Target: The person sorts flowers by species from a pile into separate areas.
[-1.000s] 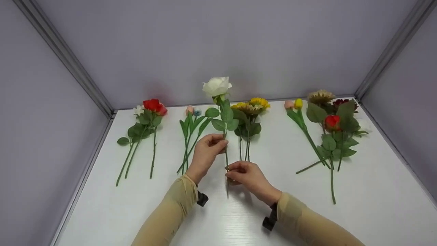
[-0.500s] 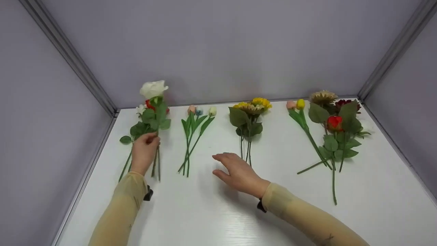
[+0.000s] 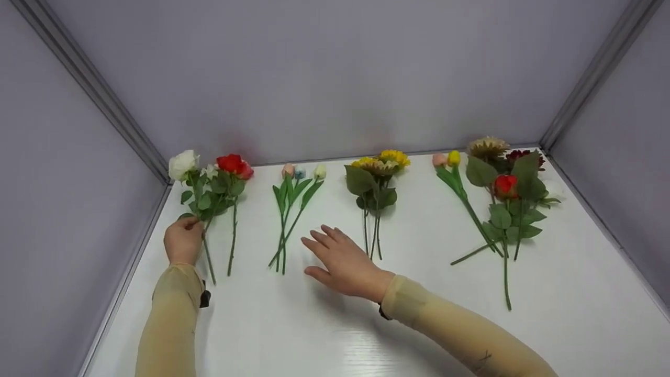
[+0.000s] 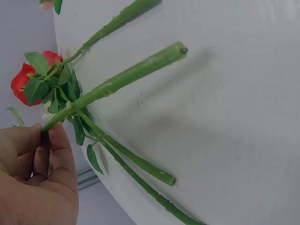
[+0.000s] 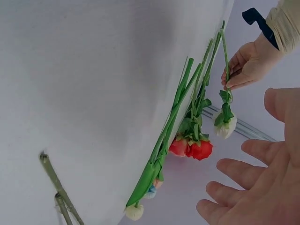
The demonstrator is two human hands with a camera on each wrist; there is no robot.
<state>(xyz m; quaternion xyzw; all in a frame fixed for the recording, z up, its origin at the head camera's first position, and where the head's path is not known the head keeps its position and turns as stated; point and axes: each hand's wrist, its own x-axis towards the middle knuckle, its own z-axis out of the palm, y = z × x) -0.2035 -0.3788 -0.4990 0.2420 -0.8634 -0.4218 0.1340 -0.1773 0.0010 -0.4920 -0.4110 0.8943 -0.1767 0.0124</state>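
A white rose (image 3: 183, 165) leans over the flowers at the table's left, its stem (image 4: 126, 78) pinched between the thumb and fingers of my left hand (image 3: 183, 242). In the left wrist view the stem's cut end stands off the white tabletop. Beside it lie a red rose (image 3: 231, 164) and a small white flower (image 3: 209, 172), partly covered by leaves. My right hand (image 3: 343, 264) hovers palm down over the table with fingers spread and holds nothing. Nearest to it are three tulips (image 3: 288, 209) with crossed stems and the yellow flowers (image 3: 394, 157).
On the right lies a mixed group with a yellow tulip (image 3: 454, 158), a beige flower (image 3: 488, 148), a red rosebud (image 3: 506, 186) and dark red blooms (image 3: 518, 155). Grey-white panels (image 3: 335, 73) enclose the white table (image 3: 314, 335) at the back and sides.
My left hand has carried the white rose from the middle to the far left and lowered it there. My right hand has let go of the stem and moved slightly left, fingers spreading.
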